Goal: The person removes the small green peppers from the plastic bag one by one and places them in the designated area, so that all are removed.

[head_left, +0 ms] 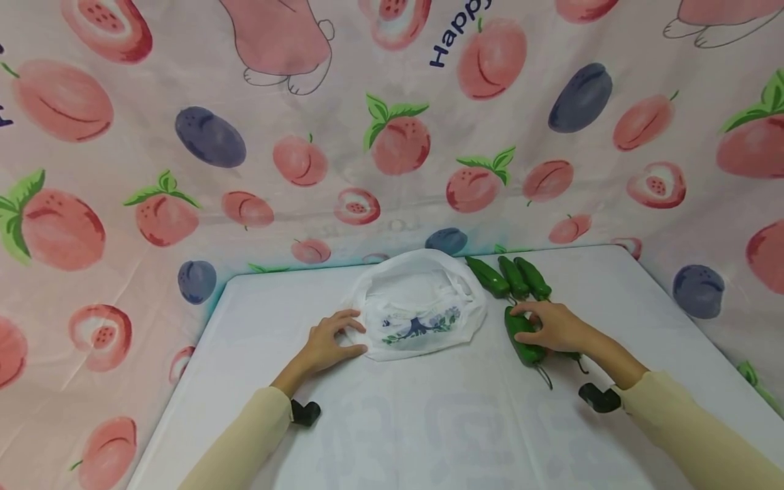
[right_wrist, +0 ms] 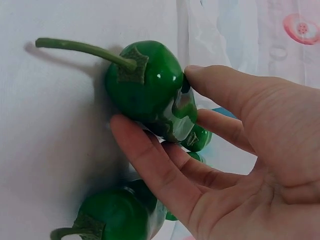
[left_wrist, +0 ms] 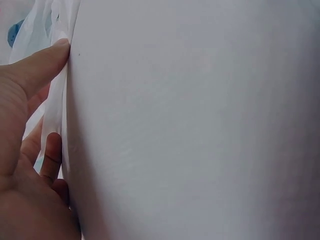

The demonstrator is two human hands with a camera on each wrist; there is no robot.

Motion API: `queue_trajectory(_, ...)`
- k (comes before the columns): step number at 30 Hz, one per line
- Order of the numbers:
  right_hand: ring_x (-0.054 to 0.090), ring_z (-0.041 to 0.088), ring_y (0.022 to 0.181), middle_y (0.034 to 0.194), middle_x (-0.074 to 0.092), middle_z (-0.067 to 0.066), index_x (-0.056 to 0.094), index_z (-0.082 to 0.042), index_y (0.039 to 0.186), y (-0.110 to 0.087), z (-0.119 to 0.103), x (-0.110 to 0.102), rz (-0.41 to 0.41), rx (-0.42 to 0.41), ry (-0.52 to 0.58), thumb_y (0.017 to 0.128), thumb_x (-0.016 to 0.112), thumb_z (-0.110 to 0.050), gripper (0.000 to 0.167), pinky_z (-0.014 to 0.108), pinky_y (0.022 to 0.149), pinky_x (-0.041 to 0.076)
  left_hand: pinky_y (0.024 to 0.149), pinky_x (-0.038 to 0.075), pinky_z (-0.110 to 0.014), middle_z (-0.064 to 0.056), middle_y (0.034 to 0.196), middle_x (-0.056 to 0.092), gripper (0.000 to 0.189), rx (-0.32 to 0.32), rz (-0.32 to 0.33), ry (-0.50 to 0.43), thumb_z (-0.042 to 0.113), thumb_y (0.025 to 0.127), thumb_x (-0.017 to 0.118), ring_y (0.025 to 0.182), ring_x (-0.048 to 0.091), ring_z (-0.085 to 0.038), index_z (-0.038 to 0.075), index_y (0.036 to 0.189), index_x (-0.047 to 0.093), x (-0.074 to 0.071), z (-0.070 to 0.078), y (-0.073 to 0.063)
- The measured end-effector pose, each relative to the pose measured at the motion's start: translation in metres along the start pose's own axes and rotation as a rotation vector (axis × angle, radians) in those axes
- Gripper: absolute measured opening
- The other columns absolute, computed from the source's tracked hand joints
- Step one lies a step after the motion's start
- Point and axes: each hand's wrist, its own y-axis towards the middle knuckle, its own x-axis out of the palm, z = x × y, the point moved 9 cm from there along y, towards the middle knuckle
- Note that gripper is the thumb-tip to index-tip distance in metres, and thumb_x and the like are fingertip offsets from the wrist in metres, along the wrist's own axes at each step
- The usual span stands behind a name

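A white plastic bag (head_left: pixel 422 344) with a blue and green floral print lies with its mouth spread wide. My left hand (head_left: pixel 329 342) touches the bag's left edge, thumb and fingers apart; in the left wrist view the fingertips (left_wrist: pixel 54 142) rest along the thin plastic (left_wrist: pixel 59 95). On the right, my right hand (head_left: pixel 554 328) holds a long green pepper (head_left: pixel 519 344), thumb on one side and fingers on the other. The right wrist view shows this glossy pepper (right_wrist: pixel 142 85) stem end first. Another green pepper (right_wrist: pixel 117 212) lies beside it, mostly hidden under the hand in the head view.
Three more green peppers (head_left: pixel 513 275) lie in a row right of the bag, near the back edge of the white table (head_left: pixel 392 429). Behind the table hangs a pink cloth (head_left: pixel 257 150) printed with fruit. A black wrist device (head_left: pixel 599 398) sits below the right wrist.
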Motion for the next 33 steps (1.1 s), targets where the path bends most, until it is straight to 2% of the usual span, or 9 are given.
queue_trajectory(6, 0.055, 0.015, 0.055, 0.088, 0.058, 0.008, 0.058, 0.003, 0.135, 0.000, 0.000, -0.001, -0.005, 0.008, -0.006, 0.092, 0.078, -0.018, 0.052, 0.033, 0.055, 0.049, 0.096, 0.035, -0.054, -0.003, 0.147, 0.057, 0.026, 0.083, 0.027, 0.077, 0.027, 0.085, 0.086, 0.100, 0.054, -0.019, 0.023, 0.106, 0.073, -0.003, 0.010, -0.003)
queue_trajectory(9, 0.056, 0.015, 0.056, 0.090, 0.059, 0.009, 0.058, 0.002, 0.135, 0.000, 0.001, 0.000, -0.012, 0.018, -0.007, 0.092, 0.078, -0.018, 0.052, 0.033, 0.055, 0.050, 0.094, 0.037, -0.053, -0.005, 0.147, 0.057, 0.026, 0.110, 0.034, 0.125, 0.029, 0.085, 0.086, 0.101, 0.056, -0.020, 0.022, 0.106, 0.072, -0.004, 0.014, -0.005)
queue_trajectory(15, 0.059, 0.016, 0.057, 0.092, 0.060, 0.010, 0.058, 0.002, 0.136, 0.000, 0.001, 0.000, -0.021, 0.028, -0.001, 0.092, 0.078, -0.016, 0.052, 0.034, 0.057, 0.051, 0.102, 0.038, -0.057, -0.004, 0.148, 0.056, 0.031, 0.103, 0.024, 0.154, 0.031, 0.087, 0.084, 0.114, 0.058, -0.027, 0.020, 0.113, 0.071, -0.007, 0.017, -0.008)
queue_trajectory(18, 0.060, 0.016, 0.057, 0.092, 0.060, 0.009, 0.057, 0.001, 0.136, 0.000, -0.001, -0.002, -0.015, 0.026, -0.006, 0.091, 0.078, -0.017, 0.052, 0.034, 0.057, 0.051, 0.103, 0.042, -0.055, -0.006, 0.147, 0.056, 0.036, 0.119, 0.042, 0.142, 0.030, 0.087, 0.084, 0.110, 0.062, -0.025, 0.017, 0.118, 0.070, -0.012, 0.020, -0.009)
queue_trajectory(21, 0.060, 0.016, 0.057, 0.094, 0.060, 0.011, 0.057, -0.001, 0.137, -0.001, -0.002, -0.004, -0.007, 0.020, -0.005, 0.092, 0.078, -0.018, 0.054, 0.033, 0.058, 0.052, 0.097, 0.047, -0.050, -0.009, 0.145, 0.058, 0.041, 0.151, 0.080, 0.114, 0.028, 0.086, 0.085, 0.100, 0.063, -0.022, 0.014, 0.121, 0.069, -0.017, 0.021, -0.011)
queue_trajectory(25, 0.062, 0.017, 0.058, 0.102, 0.061, 0.016, 0.055, -0.002, 0.140, -0.003, -0.004, -0.007, 0.004, 0.004, 0.010, 0.092, 0.079, -0.020, 0.057, 0.032, 0.059, 0.053, 0.089, 0.050, -0.046, -0.012, 0.143, 0.060, 0.045, 0.178, 0.125, 0.077, 0.027, 0.085, 0.087, 0.095, 0.063, -0.023, 0.012, 0.124, 0.069, -0.026, 0.020, -0.017)
queue_trajectory(29, 0.060, 0.016, 0.061, 0.111, 0.061, 0.023, 0.054, -0.003, 0.141, -0.008, -0.004, -0.016, 0.037, -0.009, 0.014, 0.092, 0.079, -0.022, 0.058, 0.032, 0.057, 0.051, 0.086, 0.051, -0.048, -0.012, 0.144, 0.058, 0.050, 0.143, 0.140, 0.008, 0.028, 0.085, 0.087, 0.097, 0.064, -0.026, 0.011, 0.127, 0.067, -0.039, 0.017, -0.024)
queue_trajectory(33, 0.063, 0.017, 0.063, 0.121, 0.060, 0.029, 0.052, -0.003, 0.144, -0.013, -0.002, -0.028, 0.081, -0.009, 0.031, 0.093, 0.078, -0.025, 0.061, 0.033, 0.058, 0.050, 0.086, 0.048, -0.049, -0.009, 0.147, 0.057, 0.056, 0.079, 0.160, -0.049, 0.035, 0.086, 0.085, 0.100, 0.065, -0.028, 0.014, 0.133, 0.065, -0.054, 0.009, -0.033)
